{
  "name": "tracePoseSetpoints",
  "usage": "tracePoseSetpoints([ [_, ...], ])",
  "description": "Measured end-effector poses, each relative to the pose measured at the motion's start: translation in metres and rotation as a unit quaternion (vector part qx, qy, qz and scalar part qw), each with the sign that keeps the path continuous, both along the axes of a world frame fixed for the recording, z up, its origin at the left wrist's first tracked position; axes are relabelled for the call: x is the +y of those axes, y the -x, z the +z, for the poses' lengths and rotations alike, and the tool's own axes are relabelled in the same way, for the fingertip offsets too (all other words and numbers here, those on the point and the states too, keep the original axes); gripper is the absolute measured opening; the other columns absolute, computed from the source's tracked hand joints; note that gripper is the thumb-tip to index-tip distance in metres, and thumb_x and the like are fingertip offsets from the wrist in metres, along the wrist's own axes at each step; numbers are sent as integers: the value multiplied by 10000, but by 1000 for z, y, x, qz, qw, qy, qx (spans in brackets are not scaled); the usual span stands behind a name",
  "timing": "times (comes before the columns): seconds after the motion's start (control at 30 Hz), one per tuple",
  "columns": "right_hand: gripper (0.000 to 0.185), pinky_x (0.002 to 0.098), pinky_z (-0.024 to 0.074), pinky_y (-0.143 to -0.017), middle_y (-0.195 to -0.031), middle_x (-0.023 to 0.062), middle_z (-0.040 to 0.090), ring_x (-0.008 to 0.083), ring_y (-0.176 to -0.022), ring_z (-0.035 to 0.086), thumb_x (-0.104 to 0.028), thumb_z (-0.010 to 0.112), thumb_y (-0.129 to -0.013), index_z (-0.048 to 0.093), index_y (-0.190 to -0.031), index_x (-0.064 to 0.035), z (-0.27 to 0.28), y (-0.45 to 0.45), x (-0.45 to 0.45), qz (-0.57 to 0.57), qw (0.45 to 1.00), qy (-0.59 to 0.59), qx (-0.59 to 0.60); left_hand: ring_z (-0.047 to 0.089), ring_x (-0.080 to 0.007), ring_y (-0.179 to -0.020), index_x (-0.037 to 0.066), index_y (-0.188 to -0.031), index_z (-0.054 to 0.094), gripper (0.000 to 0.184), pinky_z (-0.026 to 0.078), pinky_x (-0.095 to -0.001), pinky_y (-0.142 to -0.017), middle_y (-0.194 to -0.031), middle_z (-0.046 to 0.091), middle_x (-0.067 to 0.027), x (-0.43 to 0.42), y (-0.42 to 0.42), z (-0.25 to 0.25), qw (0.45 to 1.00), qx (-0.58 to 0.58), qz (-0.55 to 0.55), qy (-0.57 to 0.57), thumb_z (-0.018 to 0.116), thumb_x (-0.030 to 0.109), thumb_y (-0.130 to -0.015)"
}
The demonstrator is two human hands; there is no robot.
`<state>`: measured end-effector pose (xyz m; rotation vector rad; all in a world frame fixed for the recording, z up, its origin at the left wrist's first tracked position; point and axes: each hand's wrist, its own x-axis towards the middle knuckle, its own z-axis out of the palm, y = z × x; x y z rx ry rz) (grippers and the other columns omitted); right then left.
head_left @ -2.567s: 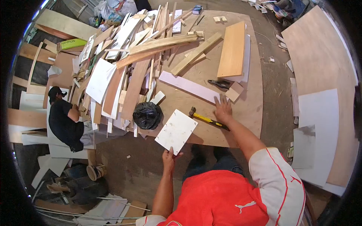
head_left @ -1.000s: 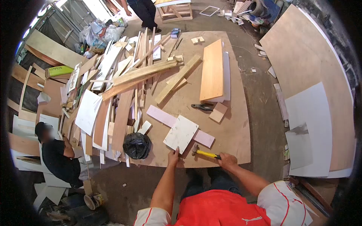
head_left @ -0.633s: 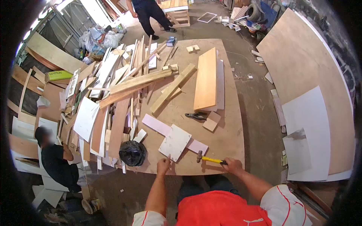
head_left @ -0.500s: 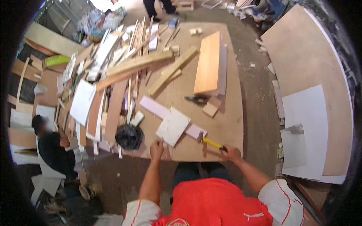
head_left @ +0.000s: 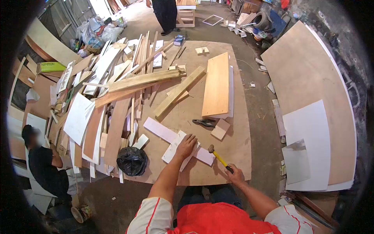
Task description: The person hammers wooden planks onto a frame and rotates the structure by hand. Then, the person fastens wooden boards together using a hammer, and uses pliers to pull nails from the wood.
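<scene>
My left hand [head_left: 187,146] lies on top of a white square board [head_left: 173,151], fingers stretched out over its upper right part and covering some of it. Small nails or marks show on the board's face. Beneath it, a long pale pink wooden strip [head_left: 159,129] runs diagonally, its lower end jutting out at the right. My right hand [head_left: 236,174] is wrapped round the black grip of a hammer [head_left: 220,159] with a yellow handle. The hammer's head is just right of the strip's lower end.
Pliers [head_left: 204,123], a small wood block [head_left: 221,129] and an orange-brown board [head_left: 216,84] lie farther up the table [head_left: 237,156]. A black plastic bag [head_left: 132,161] and piled wood offcuts [head_left: 117,93] are leftward. One person [head_left: 46,163] sits at left; another [head_left: 165,15] stands beyond.
My left hand has moved from the table's near edge up onto the white board. The hammer, still in my right hand, has tilted slightly. The camera view has shifted.
</scene>
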<state>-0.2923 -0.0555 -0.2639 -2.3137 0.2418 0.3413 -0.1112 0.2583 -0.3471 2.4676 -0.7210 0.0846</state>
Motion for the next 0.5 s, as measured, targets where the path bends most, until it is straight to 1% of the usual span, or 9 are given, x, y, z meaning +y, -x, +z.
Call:
tracePoseSetpoints([
  [0.1,381,413,548,-689,-849,171,722,312,-774,737,-319,738,-923,654,-1202,-73,19,-4,10,-34,998,-25,49,480,-346,-1398,29,-1271,653,346,378,-434,-1190,-1410,605,-156,2,2,-9,1000,1,-1,-1,589,137,-948],
  [0.17,383,401,544,-688,-838,164,716,297,-757,727,-310,741,-922,652,-1207,-70,-1,0,8,-29,999,-21,-5,511,-339,-1357,27,-1234,665,323,405,-424,-1166,-1357,627,-148,1,0,-7,1000,3,7,12,613,115,-928],
  [0.2,384,395,542,-688,-833,160,713,289,-748,722,-306,742,-922,652,-1210,-68,4,-4,11,-27,999,-18,-30,521,-336,-1341,27,-1222,669,314,412,-421,-1158,-1334,635,-147,-1,1,2,1000,14,10,14,621,111,-923],
  [0.23,393,409,552,-698,-871,168,723,303,-773,732,-323,721,-934,642,-1234,-82,10,-7,13,-36,999,-32,6,531,-334,-1326,28,-1210,672,306,420,-418,-1150,-1311,644,-145,-3,0,9,999,25,14,17,628,106,-917],
  [0.27,403,423,561,-708,-909,176,732,317,-797,741,-341,699,-945,633,-1258,-96,18,-9,14,-44,997,-45,42,562,-326,-1253,32,-1163,683,265,455,-416,-1094,-1219,662,-143,-6,-2,15,999,5,18,30,645,104,-911],
  [0.3,413,437,570,-718,-947,184,741,331,-821,750,-358,678,-957,624,-1283,-110,27,-14,15,-52,994,-59,79,570,-325,-1231,34,-1159,680,259,462,-419,-1076,-1200,664,-142,-9,-4,16,999,13,25,25,643,110,-915],
  [0.37,419,448,566,-737,-975,184,743,355,-852,743,-358,683,-953,624,-1283,-106,12,-22,10,-33,996,-59,64,584,-324,-1186,37,-1151,675,246,474,-425,-1040,-1162,668,-140,-14,-7,16,999,29,43,13,641,121,-923],
  [0.47,433,462,558,-764,-996,187,741,384,-897,731,-375,682,-949,625,-1284,-107,10,-40,9,-15,997,-60,43,598,-328,-1127,43,-1156,660,237,481,-434,-1006,-1115,670,-142,-14,-10,20,998,40,38,17,632,126,-937],
  [0.5,438,466,555,-772,-999,188,741,393,-912,726,-383,681,-948,625,-1284,-108,12,-46,9,-11,998,-59,37,599,-329,-1121,46,-1163,656,241,479,-435,-1007,-1113,670,-141,-13,-11,16,999,27,34,18,631,131,-938],
])
